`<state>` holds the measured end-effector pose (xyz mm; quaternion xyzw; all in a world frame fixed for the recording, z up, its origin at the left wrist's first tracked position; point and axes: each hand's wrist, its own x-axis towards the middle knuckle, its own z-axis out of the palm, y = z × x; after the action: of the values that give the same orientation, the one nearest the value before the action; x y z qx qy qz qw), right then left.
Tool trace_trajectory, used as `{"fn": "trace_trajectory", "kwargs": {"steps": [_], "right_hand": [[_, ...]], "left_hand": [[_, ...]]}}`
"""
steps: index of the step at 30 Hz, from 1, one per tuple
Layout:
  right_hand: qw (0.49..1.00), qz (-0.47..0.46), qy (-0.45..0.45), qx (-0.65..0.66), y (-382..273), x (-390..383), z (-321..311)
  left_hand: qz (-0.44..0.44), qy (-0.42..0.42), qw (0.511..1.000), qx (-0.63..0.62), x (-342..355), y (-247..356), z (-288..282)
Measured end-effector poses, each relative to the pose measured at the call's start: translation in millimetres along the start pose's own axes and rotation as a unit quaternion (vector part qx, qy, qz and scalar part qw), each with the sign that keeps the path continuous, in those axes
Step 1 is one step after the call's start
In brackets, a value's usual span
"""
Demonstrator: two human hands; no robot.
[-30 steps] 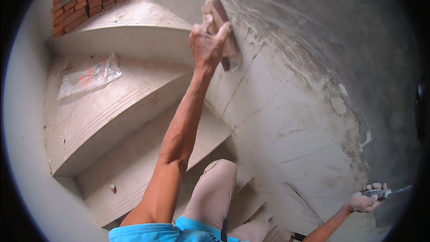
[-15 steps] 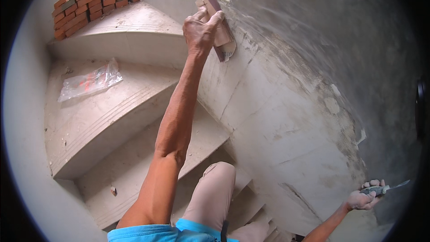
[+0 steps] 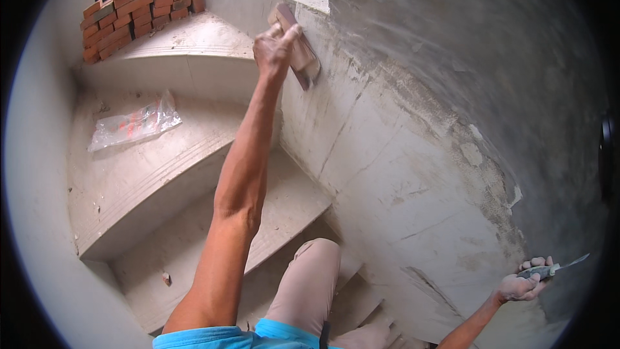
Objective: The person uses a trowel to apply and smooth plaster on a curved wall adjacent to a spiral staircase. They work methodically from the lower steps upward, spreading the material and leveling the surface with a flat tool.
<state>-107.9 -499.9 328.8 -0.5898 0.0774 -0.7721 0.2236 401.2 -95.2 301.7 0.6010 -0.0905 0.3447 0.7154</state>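
Note:
My left hand (image 3: 274, 52) reaches far forward, its fingers closed around a sanding block (image 3: 302, 57) with reddish-brown abrasive paper about it. The block lies against the upper end of the pale slab wall (image 3: 400, 181) along the stairs, just below the grey plastered wall. At the lower right, my right hand (image 3: 522, 284) is closed on a putty knife (image 3: 539, 273) with a dark handle. Its thin blade points away to the right, close to the grey wall, and I cannot tell whether it touches.
Curved stone steps (image 3: 161, 168) climb toward the far left. On the upper step stand stacked red bricks (image 3: 139, 10). A crumpled clear plastic bag (image 3: 137, 123) rests on the step below, and a small chip (image 3: 166, 278) lies lower down. Rough grey plaster (image 3: 465, 58) rises at right.
My left hand and the sanding block have shifted slightly left along the slab wall. The right hand keeps its hold on the putty knife, almost unmoved. The whole view has shifted a little.

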Motion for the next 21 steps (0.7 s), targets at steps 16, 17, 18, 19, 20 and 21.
{"fn": "trace_trajectory", "kwargs": {"steps": [16, 17, 18, 19, 20, 21], "right_hand": [[0.998, -0.022, 0.006, -0.058, -4.0, 4.0, -5.7], [0.999, -0.015, 0.015, -0.048, -2.2, 3.1, -5.2], [0.999, -0.009, 0.023, -0.039, -1.3, 2.0, -5.0], [0.999, -0.012, 0.018, -0.05, -0.8, 2.2, -6.2], [0.998, -0.014, 0.014, -0.058, -1.0, 2.0, -7.5], [0.998, -0.016, 0.01, -0.067, -0.2, 1.7, -6.8]], "left_hand": [[0.041, -0.036, 0.998, -0.007, -1.2, 9.9, 17.9], [0.1, 0.001, 0.995, 0.015, -13.4, 2.6, 20.4], [0.156, 0.038, 0.986, 0.036, -25.0, -4.1, 27.7], [0.112, 0.018, 0.993, 0.019, -17.8, -1.0, 26.4], [0.069, 0.003, 0.998, 0.007, -8.8, 2.2, 20.3], [0.007, -0.021, 1.0, -0.014, 20.2, 9.9, 11.5]]}}
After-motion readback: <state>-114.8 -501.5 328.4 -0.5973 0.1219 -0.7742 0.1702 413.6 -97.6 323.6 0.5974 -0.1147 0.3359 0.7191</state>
